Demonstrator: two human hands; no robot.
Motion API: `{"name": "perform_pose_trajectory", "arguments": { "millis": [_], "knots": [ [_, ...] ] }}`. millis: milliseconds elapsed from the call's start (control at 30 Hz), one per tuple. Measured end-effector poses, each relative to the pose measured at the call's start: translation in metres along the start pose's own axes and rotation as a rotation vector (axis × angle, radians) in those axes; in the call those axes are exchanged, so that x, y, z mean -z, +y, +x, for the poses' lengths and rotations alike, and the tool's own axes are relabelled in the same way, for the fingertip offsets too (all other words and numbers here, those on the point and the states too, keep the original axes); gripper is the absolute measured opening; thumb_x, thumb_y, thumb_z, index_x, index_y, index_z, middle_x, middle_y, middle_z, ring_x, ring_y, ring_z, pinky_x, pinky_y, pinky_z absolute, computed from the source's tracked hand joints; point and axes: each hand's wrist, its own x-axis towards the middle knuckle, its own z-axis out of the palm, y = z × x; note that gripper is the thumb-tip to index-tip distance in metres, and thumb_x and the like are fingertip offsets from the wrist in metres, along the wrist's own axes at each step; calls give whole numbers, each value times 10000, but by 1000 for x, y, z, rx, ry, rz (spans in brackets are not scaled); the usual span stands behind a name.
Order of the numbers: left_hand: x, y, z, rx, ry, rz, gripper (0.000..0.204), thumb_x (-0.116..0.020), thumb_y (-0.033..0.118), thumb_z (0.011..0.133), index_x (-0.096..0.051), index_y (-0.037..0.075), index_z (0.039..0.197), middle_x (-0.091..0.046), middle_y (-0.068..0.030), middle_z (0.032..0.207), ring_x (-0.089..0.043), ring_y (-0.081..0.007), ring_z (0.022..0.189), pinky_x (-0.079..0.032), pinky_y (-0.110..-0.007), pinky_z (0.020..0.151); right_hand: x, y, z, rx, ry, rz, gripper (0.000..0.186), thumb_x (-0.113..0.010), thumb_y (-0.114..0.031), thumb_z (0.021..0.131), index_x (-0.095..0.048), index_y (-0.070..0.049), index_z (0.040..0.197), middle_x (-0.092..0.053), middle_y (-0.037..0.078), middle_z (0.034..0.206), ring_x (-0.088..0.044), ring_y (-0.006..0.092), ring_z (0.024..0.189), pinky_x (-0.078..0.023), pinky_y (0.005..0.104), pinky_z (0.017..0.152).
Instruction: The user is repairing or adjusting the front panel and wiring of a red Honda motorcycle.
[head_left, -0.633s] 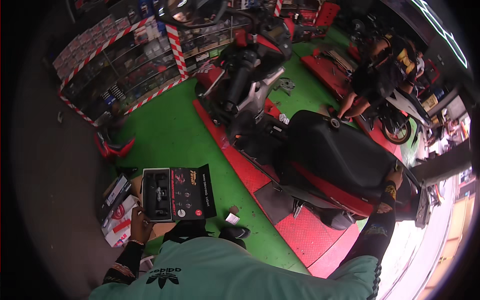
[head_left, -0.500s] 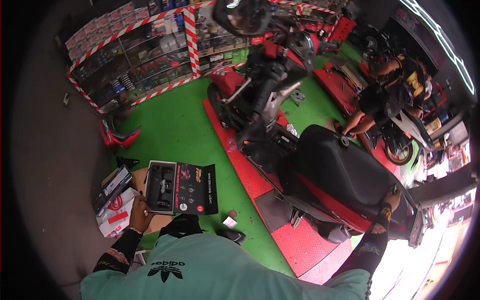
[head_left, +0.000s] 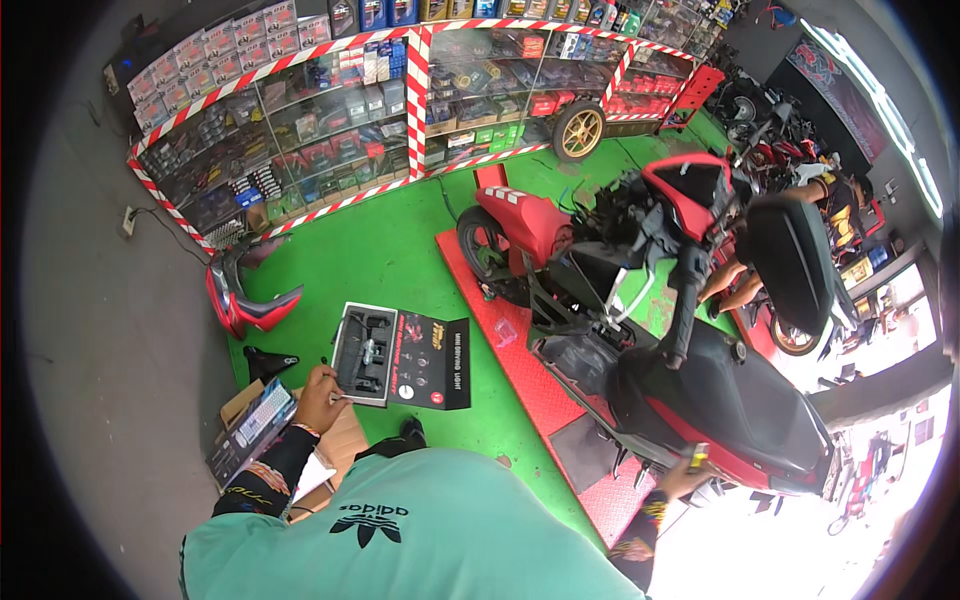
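Observation:
My left hand (head_left: 322, 400) is closed on the lower left corner of an open box (head_left: 388, 400). In its grey foam tray (head_left: 372, 355) sit dark parts and a small metallic one, perhaps lights. The black printed lid (head_left: 445, 365) is folded out to the right. My right hand (head_left: 685, 477) is closed beside the lower flank of a red and black motorcycle (head_left: 720, 400). A small yellow and dark object (head_left: 699, 457) shows at its fingers, too small to name.
The motorcycle stands on a red platform (head_left: 520, 370). Cardboard (head_left: 340, 440) and a long printed box (head_left: 250, 430) lie by my left arm. Red-black fairing (head_left: 245, 300) rests near the wall. Shelves (head_left: 330, 120) line the back; a co-worker (head_left: 840, 200) is at far right.
My right hand has come off the rear of the seat and is lower along the motorcycle's side. My left hand stays at the box. The whole view has shifted.

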Motion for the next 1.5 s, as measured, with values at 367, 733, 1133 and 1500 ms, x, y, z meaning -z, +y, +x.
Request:
{"name": "perform_pose_trajectory", "arguments": {
  "millis": [367, 733, 1133, 1500],
  "knots": [
    [48, -102, 213, -17, 251, 180, 300, -842, 79, 660, -593, 30, 821, -541, -158, 1130, -559, -382, 1089, -461, -456, 932, -112, -213, -249, -204, -784, 258, 355, -578, 40, 760, -543, -19, 1108, -520, 78, 875, -519, 177, 769, -460, 319, 716],
    [-11, -148, 500, 100, 326, 253, 349, -886, 94, 609, -592, 10, 777, -574, -154, 987, -591, -369, 932, -488, -442, 802, -360, -418, -210, -115, -1141, 485, 405, -709, -18, 760, -538, -46, 1126, -597, 142, 960, -635, 276, 822, -515, 378, 741],
    [-116, -282, 693, 299, 91, 223, 297, -890, 94, 566, -645, 30, 720, -609, -159, 983, -613, -374, 943, -505, -454, 840, -624, -600, -152, 71, -1139, 573, 346, -720, -16, 705, -512, -22, 982, -575, 144, 951, -567, 316, 852, -483, 395, 764],
    [-323, -485, 905, 229, -277, 181, 228, -846, 45, 573, -647, 75, 680, -601, -118, 981, -575, -363, 947, -490, -473, 827, -939, -582, -383, -456, -1197, 250, 266, -727, -28, 751, -578, -42, 971, -614, 106, 880, -629, 271, 764, -531, 349, 696]
  ]
}}
